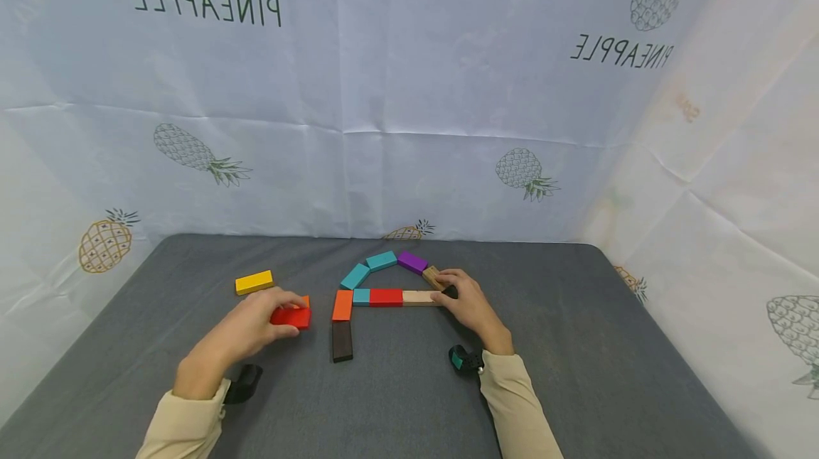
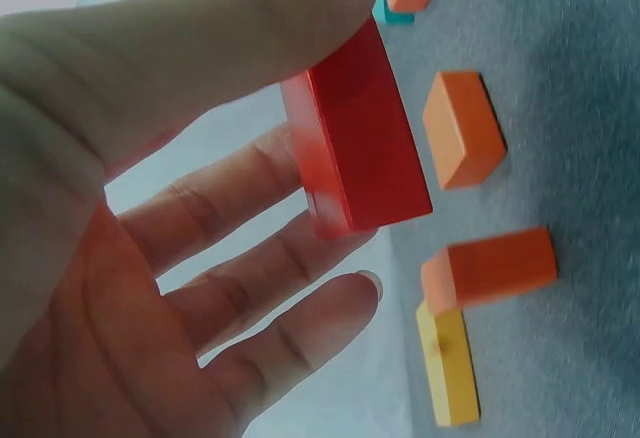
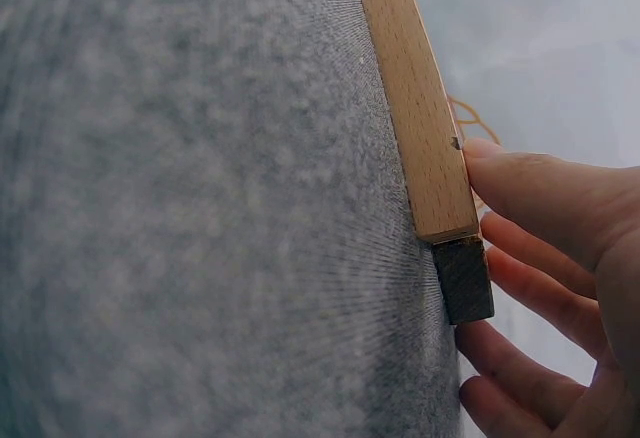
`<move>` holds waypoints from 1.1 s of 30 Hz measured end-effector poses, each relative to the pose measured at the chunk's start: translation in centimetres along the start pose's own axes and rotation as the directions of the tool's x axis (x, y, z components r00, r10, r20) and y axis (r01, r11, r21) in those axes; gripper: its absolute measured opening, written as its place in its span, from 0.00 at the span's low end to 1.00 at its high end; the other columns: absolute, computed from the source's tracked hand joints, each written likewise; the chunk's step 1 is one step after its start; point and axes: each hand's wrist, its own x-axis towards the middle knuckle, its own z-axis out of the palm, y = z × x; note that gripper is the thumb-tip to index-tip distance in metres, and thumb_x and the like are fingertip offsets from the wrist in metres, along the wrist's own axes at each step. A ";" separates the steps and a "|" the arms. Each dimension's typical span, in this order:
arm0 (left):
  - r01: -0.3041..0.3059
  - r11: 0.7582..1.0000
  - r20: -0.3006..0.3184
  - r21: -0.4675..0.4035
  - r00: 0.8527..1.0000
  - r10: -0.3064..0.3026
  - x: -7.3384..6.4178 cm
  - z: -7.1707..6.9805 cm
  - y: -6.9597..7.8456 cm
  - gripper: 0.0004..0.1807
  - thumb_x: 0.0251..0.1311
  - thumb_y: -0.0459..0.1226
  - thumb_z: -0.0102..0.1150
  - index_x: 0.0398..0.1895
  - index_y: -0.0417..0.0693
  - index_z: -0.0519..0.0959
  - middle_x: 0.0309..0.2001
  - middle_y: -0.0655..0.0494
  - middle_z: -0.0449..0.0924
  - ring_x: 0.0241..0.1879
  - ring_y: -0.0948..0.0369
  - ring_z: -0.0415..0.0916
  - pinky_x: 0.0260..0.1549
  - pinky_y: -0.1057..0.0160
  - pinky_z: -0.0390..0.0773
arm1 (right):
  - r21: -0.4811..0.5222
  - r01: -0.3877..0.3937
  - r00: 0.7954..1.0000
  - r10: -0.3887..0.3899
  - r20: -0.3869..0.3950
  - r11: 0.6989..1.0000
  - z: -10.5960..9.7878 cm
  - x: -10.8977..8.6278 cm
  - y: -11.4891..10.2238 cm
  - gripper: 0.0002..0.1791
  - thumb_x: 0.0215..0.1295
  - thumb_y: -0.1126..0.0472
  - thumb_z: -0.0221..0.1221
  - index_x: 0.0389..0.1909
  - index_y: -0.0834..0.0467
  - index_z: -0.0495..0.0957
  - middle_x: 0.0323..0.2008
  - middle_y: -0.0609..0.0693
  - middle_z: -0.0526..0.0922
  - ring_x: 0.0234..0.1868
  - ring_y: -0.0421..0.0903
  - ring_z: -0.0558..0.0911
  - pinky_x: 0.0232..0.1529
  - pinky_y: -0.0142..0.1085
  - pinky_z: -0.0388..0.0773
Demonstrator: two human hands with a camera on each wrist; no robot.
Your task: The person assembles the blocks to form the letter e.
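My left hand (image 1: 259, 322) pinches a red block (image 2: 365, 128) between thumb and fingers, at the left of the table. Just behind that red block, an orange block (image 1: 306, 300) peeks out. At the right end of a row of blocks, my right hand (image 1: 470, 303) has its fingers around a black block (image 3: 464, 280). Its thumb rests at the edge of a plain wooden block (image 3: 420, 108), which the black block meets at a corner. Left of the wooden block, the row continues with another red block (image 1: 386, 298) and a short teal block (image 1: 361, 297).
Teal blocks (image 1: 382, 260), a purple block (image 1: 412, 262) and a brown wooden block (image 1: 433, 277) curve behind the row. An orange block (image 1: 342, 305) and a dark brown block (image 1: 342, 342) extend toward me. A yellow block (image 1: 254, 282) lies at the left on the grey table (image 1: 576, 374).
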 end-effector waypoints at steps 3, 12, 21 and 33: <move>0.014 1.000 0.032 -0.009 0.999 -0.014 0.3 0.4 0.4 0.18 0.50 0.34 0.74 0.46 0.45 0.84 0.47 0.49 0.83 0.45 0.54 0.79 0.43 0.53 0.80 | -0.001 -0.001 1.000 0.001 0.000 1.000 0.0 0.0 0.0 0.23 0.65 0.57 0.65 0.58 0.62 0.80 0.63 0.58 0.76 0.66 0.59 0.73 0.66 0.57 0.68; 0.013 0.999 0.104 -0.030 0.995 -0.010 0.7 1.4 1.5 0.18 0.49 0.34 0.75 0.46 0.49 0.84 0.47 0.55 0.83 0.49 0.53 0.79 0.48 0.49 0.80 | 0.001 -0.006 1.000 0.006 0.005 1.000 0.0 0.0 0.1 0.23 0.65 0.56 0.65 0.58 0.62 0.80 0.63 0.57 0.76 0.66 0.59 0.73 0.66 0.57 0.68; -0.001 0.999 0.148 -0.040 0.989 0.007 0.8 2.1 2.4 0.18 0.48 0.35 0.76 0.45 0.53 0.85 0.44 0.61 0.83 0.50 0.53 0.74 0.45 0.55 0.78 | 0.010 -0.008 1.000 0.008 0.008 1.000 0.0 0.0 0.2 0.22 0.65 0.56 0.65 0.58 0.62 0.80 0.63 0.57 0.75 0.67 0.59 0.72 0.67 0.57 0.67; -0.100 0.991 0.242 -0.091 0.963 0.120 1.2 3.3 3.7 0.16 0.49 0.35 0.76 0.41 0.58 0.84 0.46 0.62 0.80 0.45 0.61 0.73 0.45 0.60 0.77 | 0.003 -0.005 1.000 0.005 0.011 1.000 0.0 0.1 0.2 0.22 0.65 0.57 0.65 0.58 0.61 0.80 0.63 0.57 0.76 0.66 0.59 0.73 0.66 0.57 0.67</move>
